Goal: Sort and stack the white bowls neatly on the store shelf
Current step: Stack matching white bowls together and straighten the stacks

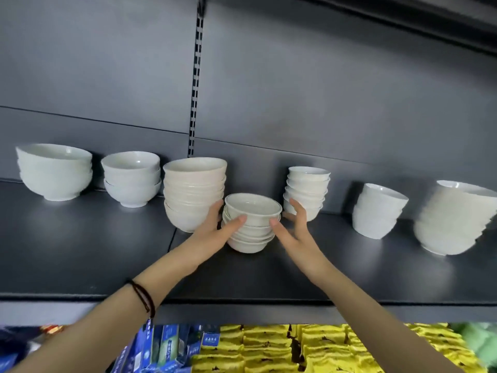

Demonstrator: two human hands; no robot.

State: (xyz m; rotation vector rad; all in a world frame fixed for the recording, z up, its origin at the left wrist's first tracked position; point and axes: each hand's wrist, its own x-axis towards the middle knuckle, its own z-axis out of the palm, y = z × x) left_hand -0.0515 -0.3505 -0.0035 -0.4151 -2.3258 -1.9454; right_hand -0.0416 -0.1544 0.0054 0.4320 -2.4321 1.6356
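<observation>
Because the centre stack [251, 232] stands forward of the row, in front of the gap between the tall stack [193, 189] and the narrow stack [308, 184], the governing relation is front-to-back. The likely destination lies directly behind the stack, away from the person.

**Position of the work.** The centre stack rests on the dark shelf [80, 251], roughly midway along it. Its axis is vertical. The top bowl [252, 208] sits nested in the bowls below it, rim up.

**Left hand.** The left hand [215, 230] holds the stack from its left side. The thumb [238, 219] lies across the front of the top bowl, and the fingers rise along the left wall, just beside the tall stack. The hand is clamped on the stack.

**Right hand.** The right hand [294, 232] is spread, with the fingers apart and straight. Only its thumb tip [274, 222] meets the front of the bowls. The fingers stand clear of them, near the narrow stack.

**Assessment.** Both hands flank the stack at equal reach, but the left hand has the firmer hold. A rearward move probably needs the right-hand fingers to settle on the right wall first. Clearance is tight on both sides, so either neighbouring stack could be knocked.
</observation>
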